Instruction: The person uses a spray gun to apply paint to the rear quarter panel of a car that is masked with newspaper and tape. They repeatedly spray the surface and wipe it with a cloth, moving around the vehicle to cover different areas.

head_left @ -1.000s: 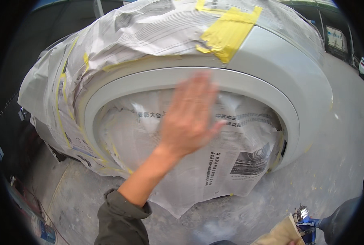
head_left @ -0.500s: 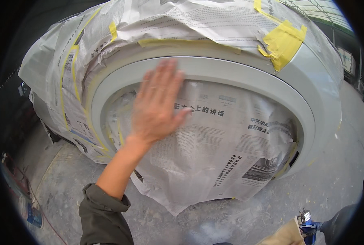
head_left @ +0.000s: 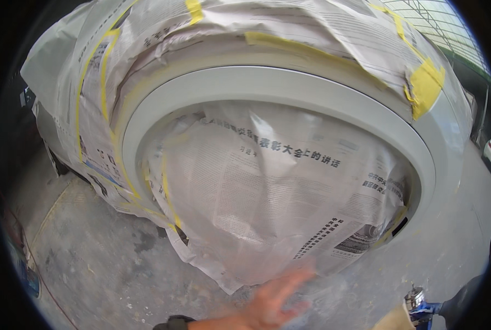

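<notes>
Low in the picture, my left hand [head_left: 278, 302] is blurred by motion, its fingers stretched out toward the right, with nothing visible in it. It is just in front of the lower edge of the newspaper sheet [head_left: 240, 181] that covers a car's wheel opening. Around that sheet curves a smooth pale grey wheel arch [head_left: 240, 85]. At the lower right is a blue and silver spray gun [head_left: 418, 305] with a beige cup-like part beside it. A dark blue-grey shape, apparently my gloved right hand [head_left: 465, 305], is closed at the gun; its fingers are not distinct.
More newspaper [head_left: 317, 27] wraps the car body above, fixed with yellow masking tape [head_left: 427, 88]. Below lies a stained grey concrete floor [head_left: 119, 264]. A thin hose [head_left: 53, 300] runs along the floor at the left. A roof frame [head_left: 449, 27] shows at the upper right.
My left hand has left the top of the wheel arch and dropped toward the lower edge of the picture. My view has shifted slightly left; the spray gun keeps nearly the same place in it.
</notes>
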Demonstrator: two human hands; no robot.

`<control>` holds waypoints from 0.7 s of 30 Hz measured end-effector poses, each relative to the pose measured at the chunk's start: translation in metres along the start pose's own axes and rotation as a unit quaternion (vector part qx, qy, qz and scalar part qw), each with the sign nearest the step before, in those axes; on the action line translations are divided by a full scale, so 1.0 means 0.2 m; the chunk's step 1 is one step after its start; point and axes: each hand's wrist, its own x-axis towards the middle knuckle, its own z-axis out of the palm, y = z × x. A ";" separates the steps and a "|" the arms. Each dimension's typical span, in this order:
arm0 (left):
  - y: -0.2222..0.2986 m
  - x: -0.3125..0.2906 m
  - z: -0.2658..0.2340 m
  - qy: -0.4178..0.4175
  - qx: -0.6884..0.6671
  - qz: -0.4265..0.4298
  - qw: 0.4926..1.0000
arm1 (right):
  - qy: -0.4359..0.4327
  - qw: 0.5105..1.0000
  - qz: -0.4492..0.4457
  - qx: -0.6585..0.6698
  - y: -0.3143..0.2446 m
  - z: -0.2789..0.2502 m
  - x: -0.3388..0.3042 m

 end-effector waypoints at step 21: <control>0.28 -0.07 0.43 -0.082 -0.325 -0.103 0.937 | -0.075 0.972 -0.212 0.068 -0.16 0.30 0.07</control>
